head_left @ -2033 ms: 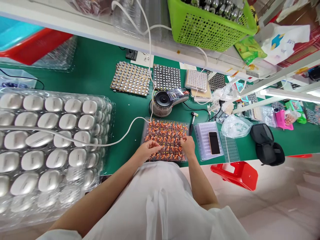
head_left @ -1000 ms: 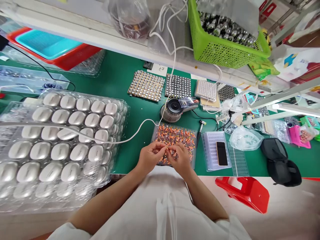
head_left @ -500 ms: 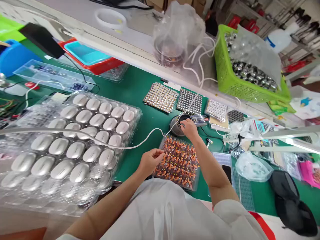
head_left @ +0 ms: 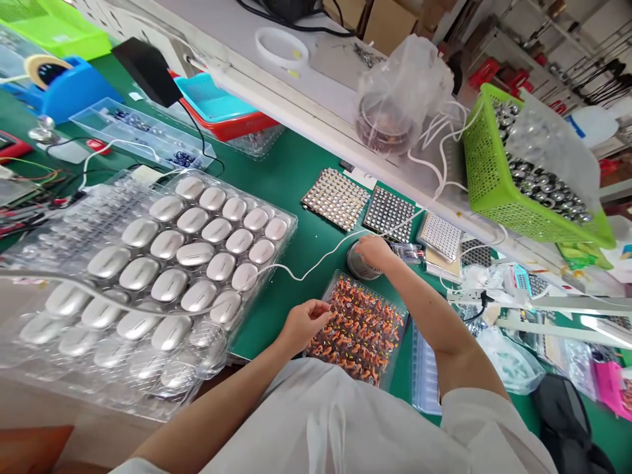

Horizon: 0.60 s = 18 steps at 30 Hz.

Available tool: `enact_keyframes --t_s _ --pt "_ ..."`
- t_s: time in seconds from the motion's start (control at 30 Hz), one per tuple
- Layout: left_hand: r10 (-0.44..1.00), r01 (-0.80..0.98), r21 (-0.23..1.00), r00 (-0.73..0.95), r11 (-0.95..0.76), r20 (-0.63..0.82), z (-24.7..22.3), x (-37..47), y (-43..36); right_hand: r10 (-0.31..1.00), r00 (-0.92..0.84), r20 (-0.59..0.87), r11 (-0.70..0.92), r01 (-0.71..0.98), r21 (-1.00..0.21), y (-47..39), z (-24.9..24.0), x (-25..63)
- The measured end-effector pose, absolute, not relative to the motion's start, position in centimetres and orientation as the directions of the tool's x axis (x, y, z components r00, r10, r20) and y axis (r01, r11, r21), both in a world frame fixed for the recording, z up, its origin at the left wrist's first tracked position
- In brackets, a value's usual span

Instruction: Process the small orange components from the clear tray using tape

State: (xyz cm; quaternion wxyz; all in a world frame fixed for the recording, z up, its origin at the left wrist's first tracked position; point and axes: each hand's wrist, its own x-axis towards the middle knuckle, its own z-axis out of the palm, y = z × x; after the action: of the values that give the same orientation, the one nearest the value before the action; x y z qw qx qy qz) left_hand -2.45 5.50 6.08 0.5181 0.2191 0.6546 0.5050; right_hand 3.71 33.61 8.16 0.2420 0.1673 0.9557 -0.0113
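My left hand is at the left edge of a clear tray filled with orange parts. Its thumb and fingertips are pinched together; whatever they hold is too small to make out. My right hand reaches over a dark round container just behind the tray, and its fingers are hidden at the container's opening. A white cable crosses the green table close to both hands.
Large clear trays of silver oval parts lie at the left. Boards with rows of small round parts are behind the container. A green basket stands on the raised shelf.
The camera view has shifted, so the scene appears turned and moved. My right hand now reaches farther over the container, covering its opening. My left hand keeps its pinch by the tray.
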Motion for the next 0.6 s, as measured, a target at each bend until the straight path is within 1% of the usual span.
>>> enact_keyframes --t_s 0.13,0.23,0.33,0.4,0.43,0.47,0.5,0.53,0.57,0.6 --pt "0.816 -0.244 0.887 -0.353 0.393 -0.458 6.3 -2.6 5.7 0.331 -0.825 -0.459 0.935 0.351 0.043 33.4 8.2 3.1" --pt "0.827 -0.272 0.889 -0.34 0.369 -0.447 6.5 -2.5 5.8 0.35 -0.842 -0.411 0.919 0.394 -0.027 33.0 9.3 4.0" --pt "0.85 -0.276 0.904 -0.333 0.326 -0.408 6.7 -2.3 6.1 0.397 -0.858 -0.325 0.884 0.453 -0.118 31.0 10.7 6.0" --pt "0.859 -0.286 0.907 -0.327 0.309 -0.395 7.0 -2.2 6.5 0.459 -0.852 -0.252 0.824 0.514 -0.238 28.3 11.6 7.6" --pt "0.86 -0.297 0.907 -0.327 0.3 -0.392 7.1 -2.1 6.9 0.501 -0.838 -0.216 0.771 0.546 -0.327 26.7 11.9 8.5" --pt "0.86 -0.312 0.906 -0.333 0.286 -0.386 7.4 -2.1 7.2 0.611 -0.774 -0.166 0.552 0.568 -0.61 24.8 12.2 9.4" --pt "0.86 -0.331 0.905 -0.342 0.267 -0.379 7.7 -1.9 7.6 0.693 -0.699 -0.178 0.285 0.492 -0.823 22.9 12.5 10.2" --pt "0.859 -0.354 0.902 -0.351 0.246 -0.372 8.1 -1.8 7.9 0.736 -0.639 -0.225 0.025 0.358 -0.933 20.9 12.8 10.9" --pt "0.86 -0.378 0.898 -0.355 0.227 -0.367 8.5 -1.7 8.2 0.74 -0.61 -0.284 -0.194 0.211 -0.958 19.1 13.1 11.6" --pt "0.861 -0.402 0.891 -0.353 0.213 -0.365 9.0 -1.5 8.4 0.736 -0.593 -0.326 -0.349 0.08 -0.934 17.3 13.5 12.2"
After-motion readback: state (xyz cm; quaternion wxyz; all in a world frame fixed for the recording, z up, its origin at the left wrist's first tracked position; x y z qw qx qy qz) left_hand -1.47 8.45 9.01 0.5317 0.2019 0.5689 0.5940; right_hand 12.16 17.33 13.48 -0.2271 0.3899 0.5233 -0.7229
